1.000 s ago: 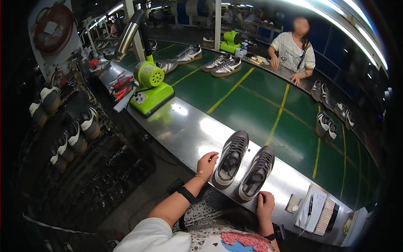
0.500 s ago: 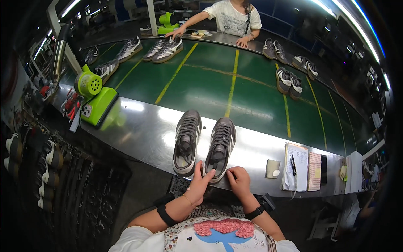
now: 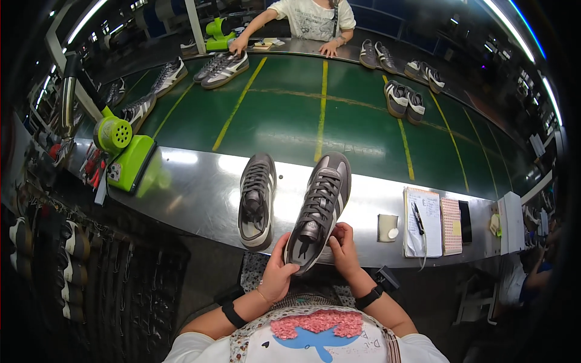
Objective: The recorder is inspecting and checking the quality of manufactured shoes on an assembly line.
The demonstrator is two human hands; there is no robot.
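Observation:
A dark grey sneaker (image 3: 319,209) with white side stripes is tilted up off the near metal ledge, its toe pointing away from me. My left hand (image 3: 277,271) grips it at the heel, thumb over the collar's inner edge. My right hand (image 3: 345,251) is closed against the right side of its heel, fingers curled and partly hidden by the shoe. Just left of it, the matching sneaker (image 3: 256,199) stands on the ledge, untouched. Both shoes are laced.
A green conveyor belt (image 3: 284,121) with yellow lines carries several sneakers. Across it, a co-worker's hand (image 3: 238,45) touches a pair (image 3: 224,69). A bright green machine (image 3: 130,160) stands left on the ledge. Right lie a notebook (image 3: 430,236), pen, small pouch (image 3: 387,225) and phone (image 3: 465,221).
My hands have taken hold of the right sneaker at its heel and raised and tilted it. The view has shifted slightly, and the other sneaker stays on the ledge.

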